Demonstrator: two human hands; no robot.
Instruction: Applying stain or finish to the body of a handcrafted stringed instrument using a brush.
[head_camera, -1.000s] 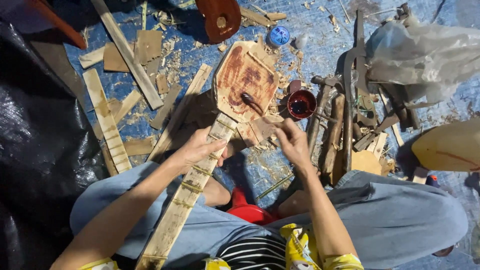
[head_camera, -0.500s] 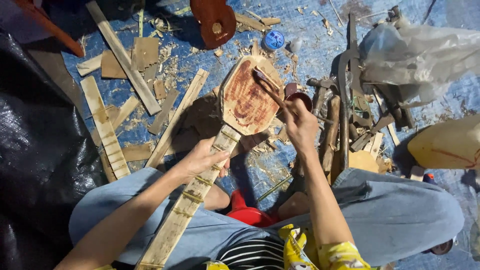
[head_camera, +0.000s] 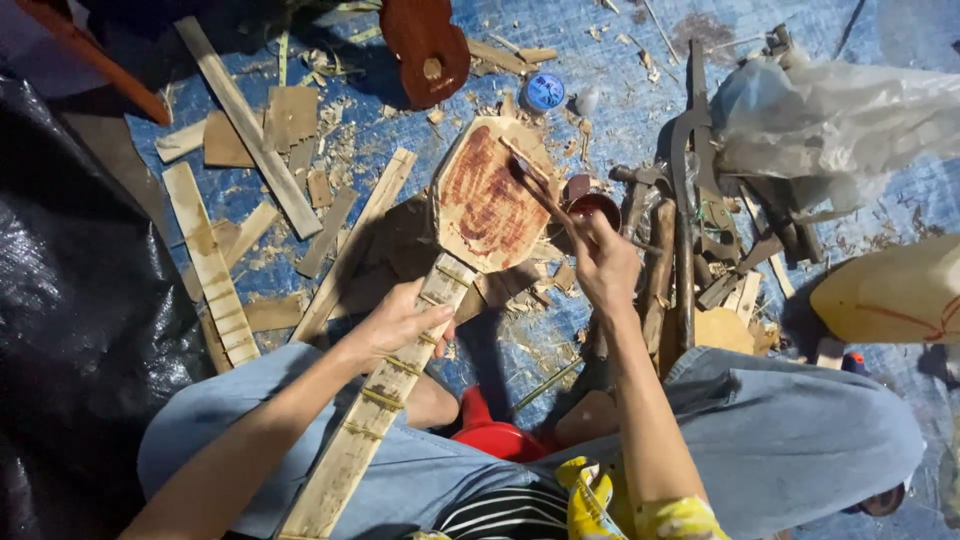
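A small unfinished wooden string instrument lies across my lap, its octagonal body (head_camera: 487, 195) partly coated in reddish-brown stain. My left hand (head_camera: 400, 322) grips its pale fretted neck (head_camera: 385, 395). A thin paintbrush (head_camera: 540, 187) is held in my right hand (head_camera: 603, 262), with the bristles touching the upper right of the body. A small open tin of dark red stain (head_camera: 594, 208) sits just right of the body, behind my right hand.
Wood strips and offcuts (head_camera: 245, 125) litter the blue tarp (head_camera: 600, 60). A finished red-brown instrument body (head_camera: 428, 45) lies at the top, with a blue lid (head_camera: 545, 92) near it. Tools and a plastic bag (head_camera: 830, 120) crowd the right. Black sheeting (head_camera: 70, 330) covers the left.
My right hand picked up the brush that lay on the body and now strokes stain along its upper right. The body has turned and shifted slightly. My left hand stays on the neck.
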